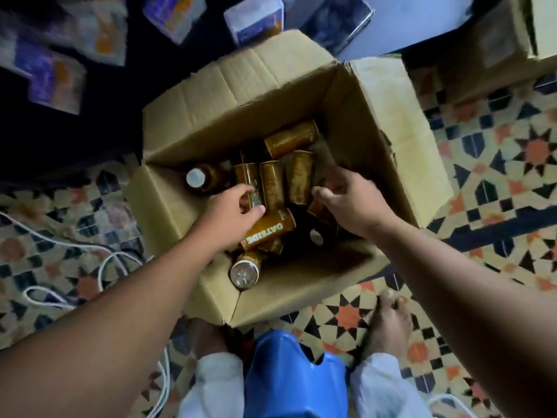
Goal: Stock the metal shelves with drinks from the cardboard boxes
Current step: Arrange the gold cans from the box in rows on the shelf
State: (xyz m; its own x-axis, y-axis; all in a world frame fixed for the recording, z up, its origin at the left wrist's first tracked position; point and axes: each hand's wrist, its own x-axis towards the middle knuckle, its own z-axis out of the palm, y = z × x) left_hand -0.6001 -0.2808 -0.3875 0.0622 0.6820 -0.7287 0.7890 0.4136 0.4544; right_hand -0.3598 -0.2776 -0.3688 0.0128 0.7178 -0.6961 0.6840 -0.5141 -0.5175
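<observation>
drinks lie jumbled in the open cardboard box (271,95) at the middle of the view: slim gold cans on their sides, most pointing away from the person, with one crosswise can (291,141) at the far end. the left hand (238,206) reaches in over the near left edge, and its fingers and thumb curl round the near end of one gold can (246,179) at the left of the row, clamped on it. the right hand (346,194) reaches in from the right side, thumb and curled fingers down against the near end of another can (298,179); whether it holds that can or only touches it cannot be told. between the two hands lies a tilted can lettered oatside (268,229). just nearer the person, a leaning can (244,273) shows its silver top at the near wall of the box. a brown bottle with a white cap (195,178) sits at the left corner of the box, and a second white cap (316,236) shows in the dark gap beside the right forearm.

the box stands with its flaps spread on a patterned tile floor (497,176). a blue stool (289,372) is at the bottom edge between white trouser legs (217,384), and a bare foot (388,321) rests near the box's near corner. a white cable (114,267) loops over the tiles at the left. a second cardboard box (506,40) sits at the upper right, and blurred cartons (54,73) in white, purple and orange show against the dark at the upper left.
</observation>
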